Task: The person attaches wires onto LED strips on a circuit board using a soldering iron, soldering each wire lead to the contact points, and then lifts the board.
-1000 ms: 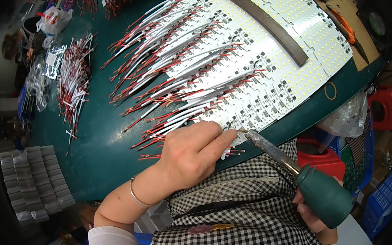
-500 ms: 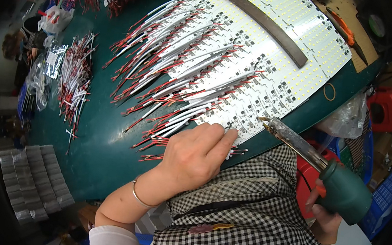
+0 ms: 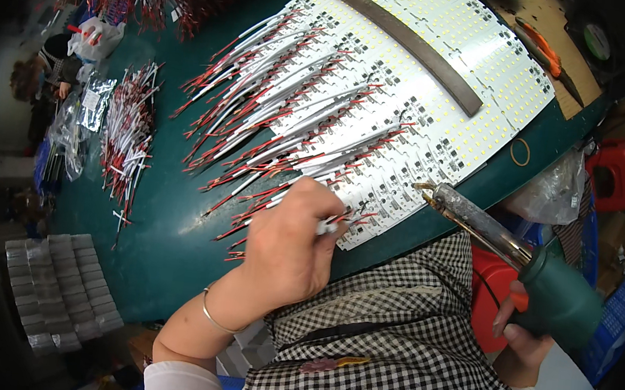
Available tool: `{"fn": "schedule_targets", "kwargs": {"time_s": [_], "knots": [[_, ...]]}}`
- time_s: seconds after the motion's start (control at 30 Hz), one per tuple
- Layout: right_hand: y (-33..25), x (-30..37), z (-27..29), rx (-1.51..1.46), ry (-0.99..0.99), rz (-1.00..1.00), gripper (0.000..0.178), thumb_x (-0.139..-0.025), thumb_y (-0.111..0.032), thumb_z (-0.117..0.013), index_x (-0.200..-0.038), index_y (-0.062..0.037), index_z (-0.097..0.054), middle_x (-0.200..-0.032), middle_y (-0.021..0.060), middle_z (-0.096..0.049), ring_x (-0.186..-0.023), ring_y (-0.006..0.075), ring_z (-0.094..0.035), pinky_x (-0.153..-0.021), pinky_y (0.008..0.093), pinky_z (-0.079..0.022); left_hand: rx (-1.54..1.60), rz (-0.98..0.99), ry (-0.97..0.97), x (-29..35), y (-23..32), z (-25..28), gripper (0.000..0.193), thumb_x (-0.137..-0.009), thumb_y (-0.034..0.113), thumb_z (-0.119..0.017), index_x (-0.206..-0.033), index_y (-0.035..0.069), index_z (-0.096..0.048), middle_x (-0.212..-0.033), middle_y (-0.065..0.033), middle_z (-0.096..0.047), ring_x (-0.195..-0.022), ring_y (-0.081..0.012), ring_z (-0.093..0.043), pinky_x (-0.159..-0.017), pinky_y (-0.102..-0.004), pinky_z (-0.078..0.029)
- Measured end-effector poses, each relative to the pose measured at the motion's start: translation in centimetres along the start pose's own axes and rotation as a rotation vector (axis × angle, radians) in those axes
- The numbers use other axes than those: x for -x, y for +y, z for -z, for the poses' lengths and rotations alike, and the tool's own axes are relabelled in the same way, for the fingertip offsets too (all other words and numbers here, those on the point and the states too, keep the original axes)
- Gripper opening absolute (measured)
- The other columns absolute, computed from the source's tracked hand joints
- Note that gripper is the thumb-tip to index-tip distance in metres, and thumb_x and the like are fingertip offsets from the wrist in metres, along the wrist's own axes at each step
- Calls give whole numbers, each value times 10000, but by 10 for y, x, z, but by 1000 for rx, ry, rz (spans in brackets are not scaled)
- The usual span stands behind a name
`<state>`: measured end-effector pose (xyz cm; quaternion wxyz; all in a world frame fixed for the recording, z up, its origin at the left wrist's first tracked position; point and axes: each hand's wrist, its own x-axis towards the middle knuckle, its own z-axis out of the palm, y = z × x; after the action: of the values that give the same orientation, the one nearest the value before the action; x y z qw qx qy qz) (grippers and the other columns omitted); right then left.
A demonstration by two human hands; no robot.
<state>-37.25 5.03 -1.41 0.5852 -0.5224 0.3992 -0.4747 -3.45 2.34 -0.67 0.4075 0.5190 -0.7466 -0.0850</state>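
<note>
Most strips on my bench (image 3: pixel 156 255) look wired; my left hand (image 3: pixel 288 249) pinches a lead (image 3: pixel 328 228) at the near strip (image 3: pixel 372 204) while my right hand (image 3: pixel 520 339) grips the soldering iron (image 3: pixel 510 252).

Left hand (image 3: pixel 288 249) pinched, right hand (image 3: pixel 520 339) clenched
</note>
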Motion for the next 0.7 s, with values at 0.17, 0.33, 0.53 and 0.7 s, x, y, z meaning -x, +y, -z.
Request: {"fn": "schedule_targets", "kwargs": {"time_s": [0.17, 0.33, 0.53, 0.7], "knots": [[3, 0, 3, 12, -1, 10, 665, -732, -75, -764, -1265, 147, -434, -1170, 264, -586, -605, 209, -626, -443, 250, -510, -121, 2, -178, -7, 2, -5, 377, -624, -128, -622, -964, 23, -683, -721, -86, -594, -529, -212, -537, -465, -306, -422], [6, 3, 8, 36, -33, -22, 660, -733, -67, -760, -1273, 138, -440, -1174, 258, -587, -635, 214, -633, -467, 263, -522, -130, -100, -74, 0, -9, -20, 457, -572, -124, -622, -985, 53, -701, -725, -73, -608, -559, -212, -571, -482, -308, -459], [6, 2, 6, 28, -46, -97, 647, -731, -33, -751, -1278, 132, -446, -1206, 246, -575, -674, 216, -637, -496, 277, -531, -179, -108, -71, -3, -8, -23, 455, -582, -117, -628, -994, 61, -708, -788, -91, -634, -659, -223, -621, -522, -298, -492], [9, 3, 4, 9, -14, -83, 635, -733, -15, -743, -1275, 134, -448, -1214, 248, -571, -691, 220, -638, -504, 282, -535, -336, -273, -69, 2, -13, -23, 347, -674, 33, -686, -1021, 30, -680, -830, -76, -612, -624, -166, -575, -484, -281, -451]]}}
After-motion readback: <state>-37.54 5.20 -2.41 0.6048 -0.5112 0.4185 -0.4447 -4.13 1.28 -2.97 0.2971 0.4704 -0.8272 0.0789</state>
